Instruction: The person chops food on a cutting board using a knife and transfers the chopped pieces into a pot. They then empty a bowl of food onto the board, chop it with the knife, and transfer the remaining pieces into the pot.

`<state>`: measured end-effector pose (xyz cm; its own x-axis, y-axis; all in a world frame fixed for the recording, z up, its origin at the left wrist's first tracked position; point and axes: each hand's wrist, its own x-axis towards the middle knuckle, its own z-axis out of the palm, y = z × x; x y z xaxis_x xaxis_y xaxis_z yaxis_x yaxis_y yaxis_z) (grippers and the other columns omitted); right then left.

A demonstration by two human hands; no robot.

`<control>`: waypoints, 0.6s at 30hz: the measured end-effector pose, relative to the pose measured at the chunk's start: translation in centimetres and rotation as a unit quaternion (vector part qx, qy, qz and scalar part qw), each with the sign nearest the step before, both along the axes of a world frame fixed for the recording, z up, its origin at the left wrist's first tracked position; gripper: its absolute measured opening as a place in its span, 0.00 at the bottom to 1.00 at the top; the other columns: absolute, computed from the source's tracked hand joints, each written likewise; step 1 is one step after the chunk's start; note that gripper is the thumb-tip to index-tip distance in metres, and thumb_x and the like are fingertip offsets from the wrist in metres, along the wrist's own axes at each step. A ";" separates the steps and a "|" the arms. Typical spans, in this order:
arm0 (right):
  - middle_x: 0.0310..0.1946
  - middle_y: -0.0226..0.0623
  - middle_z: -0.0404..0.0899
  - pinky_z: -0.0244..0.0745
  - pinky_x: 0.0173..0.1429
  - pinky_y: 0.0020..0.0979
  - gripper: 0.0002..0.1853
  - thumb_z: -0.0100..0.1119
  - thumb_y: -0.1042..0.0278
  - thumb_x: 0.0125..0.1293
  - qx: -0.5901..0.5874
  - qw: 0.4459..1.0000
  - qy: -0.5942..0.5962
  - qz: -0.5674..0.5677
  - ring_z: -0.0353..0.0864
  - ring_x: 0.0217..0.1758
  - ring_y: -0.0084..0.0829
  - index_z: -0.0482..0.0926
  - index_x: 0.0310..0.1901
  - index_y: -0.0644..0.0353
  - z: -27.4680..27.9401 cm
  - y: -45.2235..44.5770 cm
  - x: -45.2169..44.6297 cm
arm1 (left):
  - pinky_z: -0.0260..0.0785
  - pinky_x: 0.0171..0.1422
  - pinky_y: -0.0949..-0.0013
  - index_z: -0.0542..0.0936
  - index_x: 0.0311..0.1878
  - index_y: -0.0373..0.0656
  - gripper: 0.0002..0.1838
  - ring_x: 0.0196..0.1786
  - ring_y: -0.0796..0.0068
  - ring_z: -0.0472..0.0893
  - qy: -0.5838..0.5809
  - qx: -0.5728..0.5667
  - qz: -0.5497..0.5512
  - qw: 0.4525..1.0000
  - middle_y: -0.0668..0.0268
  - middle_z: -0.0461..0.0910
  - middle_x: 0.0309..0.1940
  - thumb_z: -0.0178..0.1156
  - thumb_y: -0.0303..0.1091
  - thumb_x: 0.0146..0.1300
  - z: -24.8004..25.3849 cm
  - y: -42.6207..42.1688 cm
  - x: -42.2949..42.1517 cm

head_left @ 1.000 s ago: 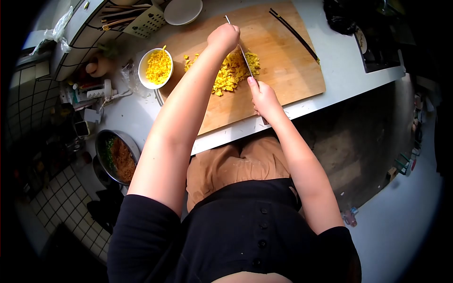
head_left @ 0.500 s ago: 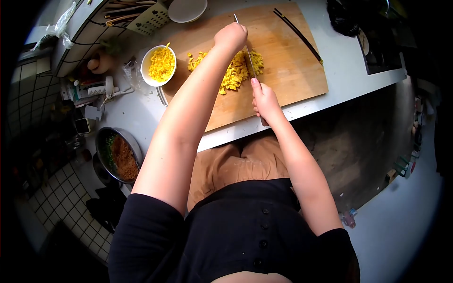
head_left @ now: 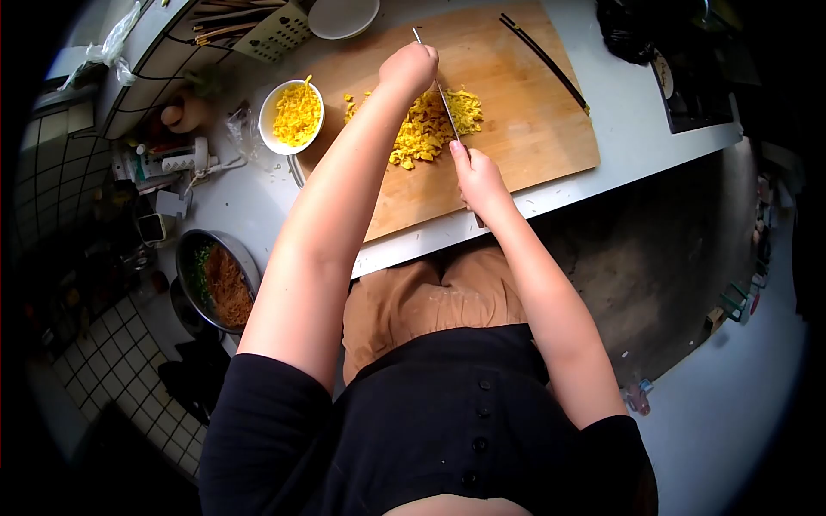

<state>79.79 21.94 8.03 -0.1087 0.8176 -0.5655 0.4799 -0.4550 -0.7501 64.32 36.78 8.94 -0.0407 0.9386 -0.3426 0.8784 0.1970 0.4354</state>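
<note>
A knife (head_left: 446, 107) lies across a pile of chopped yellow food (head_left: 421, 138) on a wooden cutting board (head_left: 525, 129). My right hand (head_left: 481, 182) is wrapped round its handle at the board's near edge. Toward the blade's far end is my left hand (head_left: 409, 69), closed over the blade's back near the tip; its fingertips are hidden. Left of my left forearm stands a white bowl (head_left: 267, 129) holding more yellow pieces.
A metal pot (head_left: 251, 265) with brown and green food stands at the left. Black chopsticks (head_left: 545, 63) lie on the board's right side. A white plate (head_left: 343, 17) and a holder with utensils (head_left: 272, 34) are at the back; a black bag (head_left: 625, 33) sits back right.
Over the last half second my left hand and the knife's far end have shifted left over the yellow pile. My right hand has moved slightly, still round the handle.
</note>
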 end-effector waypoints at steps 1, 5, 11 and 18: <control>0.20 0.47 0.72 0.70 0.28 0.37 0.28 0.43 0.43 0.71 -0.018 1.000 0.008 0.003 0.73 0.22 0.42 0.70 0.30 0.66 1.2 0.5 0.1 | 0.73 0.50 0.54 0.82 0.41 0.40 0.19 0.46 0.51 0.81 0.012 -0.005 -0.016 1.000 0.51 0.82 0.43 0.41 0.37 0.64 0.1 0.6 -0.3; 0.13 0.27 0.62 0.62 0.14 0.25 0.26 0.43 0.42 0.71 -0.121 0.988 0.096 -0.030 0.62 0.11 0.19 0.63 0.26 0.57 6.1 1.6 -0.4 | 0.73 0.50 0.55 0.83 0.42 0.42 0.19 0.47 0.52 0.81 0.047 -0.060 -0.031 0.997 0.53 0.81 0.45 0.41 0.36 0.65 0.6 1.9 -0.7; 0.13 0.27 0.62 0.61 0.14 0.25 0.25 0.44 0.43 0.71 0.035 0.996 0.064 -0.041 0.62 0.11 0.20 0.67 0.29 0.60 -1.7 -2.3 -1.0 | 0.75 0.47 0.53 0.80 0.38 0.35 0.14 0.42 0.50 0.82 0.009 0.024 0.024 0.999 0.50 0.81 0.42 0.45 0.30 0.63 0.3 -1.7 0.2; 0.14 0.27 0.62 0.61 0.14 0.26 0.25 0.44 0.42 0.71 -0.120 0.987 0.106 -0.034 0.61 0.10 0.20 0.63 0.27 0.57 6.2 1.2 -1.5 | 0.70 0.52 0.53 0.80 0.39 0.34 0.24 0.45 0.46 0.79 0.025 -0.036 -0.043 0.998 0.46 0.80 0.41 0.38 0.42 0.64 0.6 0.7 -2.1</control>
<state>78.29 23.09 14.26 -0.1946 0.6724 -0.7142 0.2869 -0.6572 -0.6970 62.20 37.50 9.58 0.0208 0.9123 -0.4089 0.9134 0.1490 0.3788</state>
